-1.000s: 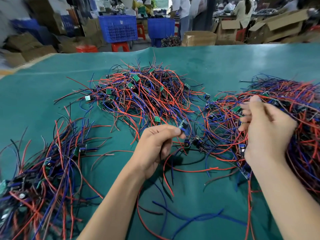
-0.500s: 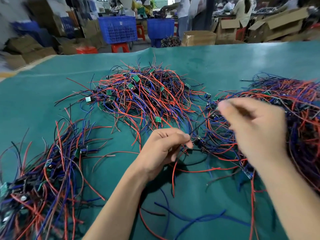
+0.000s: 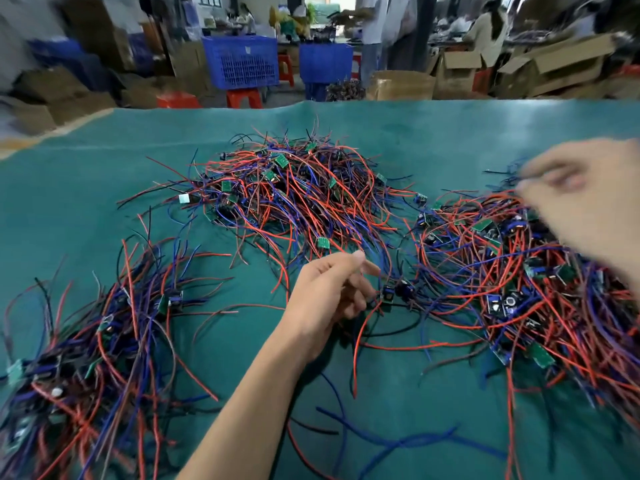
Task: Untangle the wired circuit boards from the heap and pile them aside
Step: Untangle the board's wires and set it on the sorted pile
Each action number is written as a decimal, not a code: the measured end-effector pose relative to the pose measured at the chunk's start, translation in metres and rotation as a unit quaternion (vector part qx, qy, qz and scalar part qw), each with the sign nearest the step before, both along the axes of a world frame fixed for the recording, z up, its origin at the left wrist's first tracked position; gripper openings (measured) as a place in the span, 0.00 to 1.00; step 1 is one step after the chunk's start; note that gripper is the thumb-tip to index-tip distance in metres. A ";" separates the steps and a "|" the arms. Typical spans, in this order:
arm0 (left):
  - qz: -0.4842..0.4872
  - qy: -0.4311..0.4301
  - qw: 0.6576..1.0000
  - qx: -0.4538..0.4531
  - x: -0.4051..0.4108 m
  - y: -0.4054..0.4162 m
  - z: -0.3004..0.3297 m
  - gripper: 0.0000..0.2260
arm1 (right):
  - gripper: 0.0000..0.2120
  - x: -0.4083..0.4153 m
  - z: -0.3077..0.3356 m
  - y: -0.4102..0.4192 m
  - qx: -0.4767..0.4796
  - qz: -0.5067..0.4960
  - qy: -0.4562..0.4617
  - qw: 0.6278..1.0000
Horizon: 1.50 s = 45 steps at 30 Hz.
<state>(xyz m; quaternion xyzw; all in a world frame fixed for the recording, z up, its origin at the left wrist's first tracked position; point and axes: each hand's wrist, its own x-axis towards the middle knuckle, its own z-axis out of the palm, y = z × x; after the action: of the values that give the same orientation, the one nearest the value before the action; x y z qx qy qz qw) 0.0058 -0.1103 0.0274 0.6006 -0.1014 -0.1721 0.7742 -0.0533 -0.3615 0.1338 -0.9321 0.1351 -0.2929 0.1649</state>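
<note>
— While the left hand [image 3: 329, 292] hovers low, what do its fingers hold?
— They pinch thin wires beside a small circuit board [image 3: 388, 294] on the green mat [image 3: 104, 188].
— And the right hand [image 3: 581, 202]?
— Raised over the right heap [image 3: 519, 271]; too blurred to tell its fingers.

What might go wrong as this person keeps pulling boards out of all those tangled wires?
Two likely snags:
1. The board by the left hand has wires running into the right heap; a hard tug could drag neighbours along.
2. The middle heap and the right heap nearly touch, so loosened wires may re-tangle.

The right hand is too blurred to judge its grip.
</note>
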 end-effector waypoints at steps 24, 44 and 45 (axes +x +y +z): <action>-0.050 -0.078 0.995 0.030 -0.002 0.002 -0.009 0.09 | 0.15 0.013 -0.095 0.101 0.350 0.270 -0.015 0.897; -0.231 -0.047 0.972 0.006 -0.010 0.002 -0.002 0.10 | 0.08 0.021 -0.094 0.076 0.317 0.111 -0.111 0.935; -0.237 -0.040 0.971 -0.002 -0.010 0.002 -0.001 0.10 | 0.06 0.020 -0.092 0.072 0.275 0.095 -0.139 0.946</action>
<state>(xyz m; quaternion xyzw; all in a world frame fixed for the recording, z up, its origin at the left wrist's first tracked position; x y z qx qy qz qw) -0.0045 -0.1084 0.0265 0.5638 -0.2725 -0.3265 0.7080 -0.0330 -0.2891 0.0419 -0.8089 0.0968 -0.3540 0.4593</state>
